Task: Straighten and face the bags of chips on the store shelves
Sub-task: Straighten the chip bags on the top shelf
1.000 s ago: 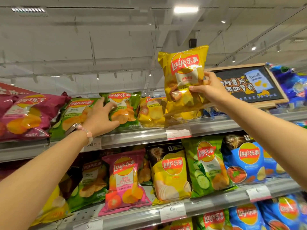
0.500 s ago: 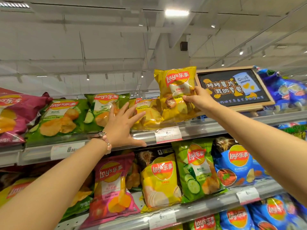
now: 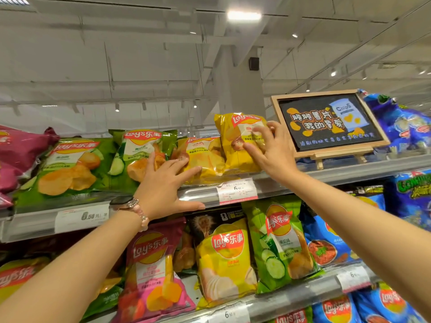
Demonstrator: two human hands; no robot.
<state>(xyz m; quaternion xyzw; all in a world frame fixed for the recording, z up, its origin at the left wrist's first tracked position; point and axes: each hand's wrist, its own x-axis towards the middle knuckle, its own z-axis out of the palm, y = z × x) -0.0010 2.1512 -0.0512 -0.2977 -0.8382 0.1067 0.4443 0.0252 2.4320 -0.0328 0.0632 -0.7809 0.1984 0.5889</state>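
Note:
A yellow chip bag stands upright on the top shelf, logo facing out. My right hand lies against its front with spread, nearly straight fingers. To its left a second yellow bag leans back. My left hand presses flat on that bag's lower left part, the thumb down by the shelf rail. Further left are two green bags and a maroon bag.
A small framed chalkboard sign stands on an easel just right of the upright bag, with blue bags beyond it. The lower shelf holds pink, yellow, green and blue bags. Price tags clip to the shelf rails.
The yellow bag came down from the air onto the top shelf. My right hand let go of its edge and now lies flat on its front. My left hand moved right, from the green bag onto the second yellow bag.

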